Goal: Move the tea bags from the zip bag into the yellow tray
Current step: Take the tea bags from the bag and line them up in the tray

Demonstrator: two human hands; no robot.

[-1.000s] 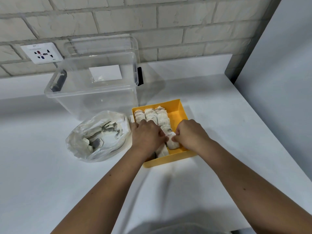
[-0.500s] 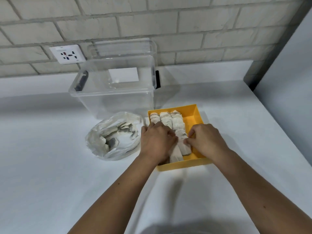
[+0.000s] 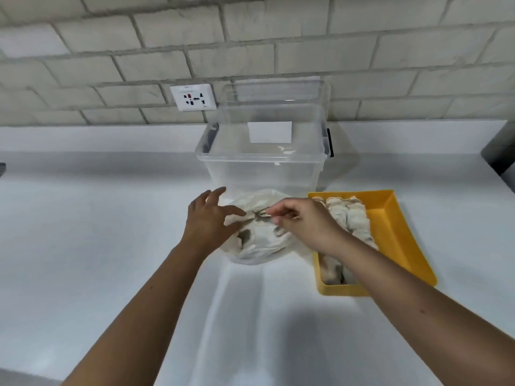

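Yellow tray (image 3: 390, 218), white tea bags (image 3: 348, 215)

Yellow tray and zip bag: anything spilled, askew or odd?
Nothing stands out. Tea bags lie inside the yellow tray, the rest inside the zip bag; none loose on the counter.

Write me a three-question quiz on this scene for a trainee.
1. True or false: the tray already holds tea bags.
2. What stands right behind the zip bag? A) a clear box B) a kettle C) a mug
3. Which of the hands has its fingers spread at the zip bag's left edge?

Key: 1 true. 2 A. 3 the left hand.
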